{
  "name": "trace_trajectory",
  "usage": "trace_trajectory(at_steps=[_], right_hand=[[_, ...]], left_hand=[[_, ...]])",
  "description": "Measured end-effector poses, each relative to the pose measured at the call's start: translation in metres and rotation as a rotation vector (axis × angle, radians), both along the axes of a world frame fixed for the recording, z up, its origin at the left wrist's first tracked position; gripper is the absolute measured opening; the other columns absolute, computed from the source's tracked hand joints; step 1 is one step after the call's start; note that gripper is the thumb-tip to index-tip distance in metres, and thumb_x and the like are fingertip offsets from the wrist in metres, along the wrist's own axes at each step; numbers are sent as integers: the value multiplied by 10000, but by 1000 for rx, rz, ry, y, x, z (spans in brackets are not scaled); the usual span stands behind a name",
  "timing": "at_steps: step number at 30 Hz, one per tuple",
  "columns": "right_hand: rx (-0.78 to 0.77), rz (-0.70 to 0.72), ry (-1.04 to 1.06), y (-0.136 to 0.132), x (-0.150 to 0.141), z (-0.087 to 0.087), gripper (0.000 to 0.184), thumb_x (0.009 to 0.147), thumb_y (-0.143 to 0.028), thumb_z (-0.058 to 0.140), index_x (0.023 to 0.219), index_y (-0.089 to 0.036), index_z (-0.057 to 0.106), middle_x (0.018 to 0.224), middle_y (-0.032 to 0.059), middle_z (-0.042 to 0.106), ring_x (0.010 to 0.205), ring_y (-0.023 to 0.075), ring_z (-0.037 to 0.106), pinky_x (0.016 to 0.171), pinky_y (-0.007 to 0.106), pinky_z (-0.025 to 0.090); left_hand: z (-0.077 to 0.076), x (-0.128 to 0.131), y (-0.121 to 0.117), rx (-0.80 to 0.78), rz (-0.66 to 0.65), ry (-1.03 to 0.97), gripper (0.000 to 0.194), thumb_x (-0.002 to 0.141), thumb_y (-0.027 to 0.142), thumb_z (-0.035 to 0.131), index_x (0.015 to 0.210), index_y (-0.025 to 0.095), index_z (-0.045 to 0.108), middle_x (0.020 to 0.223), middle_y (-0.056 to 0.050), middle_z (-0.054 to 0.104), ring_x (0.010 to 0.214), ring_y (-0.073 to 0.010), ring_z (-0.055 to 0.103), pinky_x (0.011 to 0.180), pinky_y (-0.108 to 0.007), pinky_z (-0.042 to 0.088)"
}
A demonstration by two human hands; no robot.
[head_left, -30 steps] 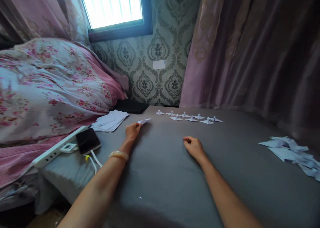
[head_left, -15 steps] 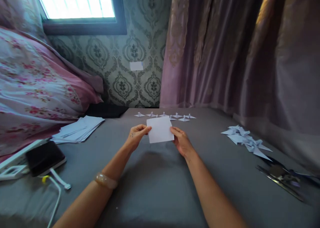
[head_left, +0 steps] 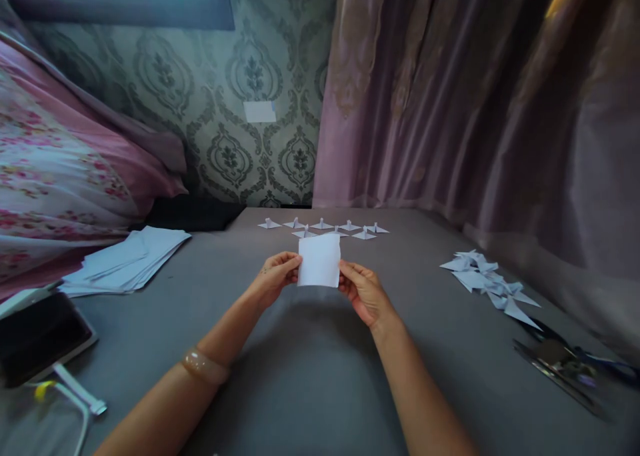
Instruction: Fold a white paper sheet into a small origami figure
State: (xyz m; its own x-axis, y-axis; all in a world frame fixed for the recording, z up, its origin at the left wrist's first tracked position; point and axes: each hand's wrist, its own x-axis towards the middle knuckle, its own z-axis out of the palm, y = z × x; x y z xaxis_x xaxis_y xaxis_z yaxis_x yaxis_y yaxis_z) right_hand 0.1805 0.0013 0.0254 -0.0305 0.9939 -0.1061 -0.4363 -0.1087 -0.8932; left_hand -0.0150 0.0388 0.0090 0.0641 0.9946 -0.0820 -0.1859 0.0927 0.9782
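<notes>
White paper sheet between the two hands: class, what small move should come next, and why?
Probably lower the sheet onto the grey surface below. The left hand and right hand pinch it by opposite side edges, holding it up off that surface, and no crease clearly shows; resting it flat would likely keep it steadier.

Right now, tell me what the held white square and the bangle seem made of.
The white square looks like matte paper: flat, crisp-edged, no shine. The bangle looks hard and polished, with bright highlights on creamy brown; stone, glass or plastic, I cannot tell which.
</notes>
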Motion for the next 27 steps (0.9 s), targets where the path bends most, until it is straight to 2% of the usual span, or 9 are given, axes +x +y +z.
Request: trace_trajectory(at_steps=[5, 11, 17, 19, 22, 24, 27], right_hand=[[-115, -12, 57, 3, 1, -3, 257, 562, -305, 800, 689, -140, 650, 558, -30, 585, 499, 59, 521, 465, 156, 432], [-254, -61, 4, 9, 0, -16, 193, 580, -285, 731, 636, -164, 591, 529, -21, 574, 459, 69, 506, 394, 159, 394], [-266, -145, -217, 13, -1, -30, 155, 593, -280, 699, 650, -166, 610, 542, -16, 559, 470, 89, 487, 419, 196, 387], [-170, -241, -351, 12, -3, -30, 164, 614, -255, 689, 751, -170, 656, 653, 8, 609, 555, 109, 522, 486, 210, 416], [167, -372, -685, 6, -13, -28, 203, 724, -287, 632, 896, -192, 680, 887, 58, 651, 717, 147, 574, 633, 250, 468], [344, -321, -804, 0, -22, -25, 217, 783, -317, 601, 943, -196, 683, 953, 77, 655, 798, 173, 602, 674, 267, 486], [413, -194, -773, -7, -35, -24, 266, 790, -331, 631, 1026, -218, 678, 1035, 75, 651, 910, 189, 612, 713, 267, 508]], left_hand=[[-12, 4, -3, -159, -2, -92, 268, 637, 331, 766, 759, 137, 628, 640, 1, 595, 513, -75, 524, 440, -178, 407], [-12, -1, -11, -303, -29, -209, 78, 744, 209, 682, 756, 136, 658, 669, -13, 620, 482, -50, 508, 404, -141, 419], [-13, -2, -15, -309, -1, -299, 202, 685, 236, 756, 836, 125, 679, 737, -40, 679, 605, -101, 618, 556, -195, 521], [-13, 1, -17, -269, 62, -256, 217, 644, 253, 788, 781, 116, 689, 712, -41, 679, 610, -99, 614, 561, -182, 504], [-11, 7, -21, -164, 134, -177, 229, 594, 285, 814, 681, 119, 681, 757, -54, 695, 646, -104, 613, 600, -184, 490], [-8, 11, -25, -117, 101, -197, 244, 572, 292, 821, 631, 132, 646, 853, -67, 709, 700, -120, 628, 650, -208, 498], [-5, 15, -30, -108, -26, -283, 247, 587, 278, 815, 639, 142, 616, 945, -67, 704, 727, -128, 637, 675, -236, 501]])
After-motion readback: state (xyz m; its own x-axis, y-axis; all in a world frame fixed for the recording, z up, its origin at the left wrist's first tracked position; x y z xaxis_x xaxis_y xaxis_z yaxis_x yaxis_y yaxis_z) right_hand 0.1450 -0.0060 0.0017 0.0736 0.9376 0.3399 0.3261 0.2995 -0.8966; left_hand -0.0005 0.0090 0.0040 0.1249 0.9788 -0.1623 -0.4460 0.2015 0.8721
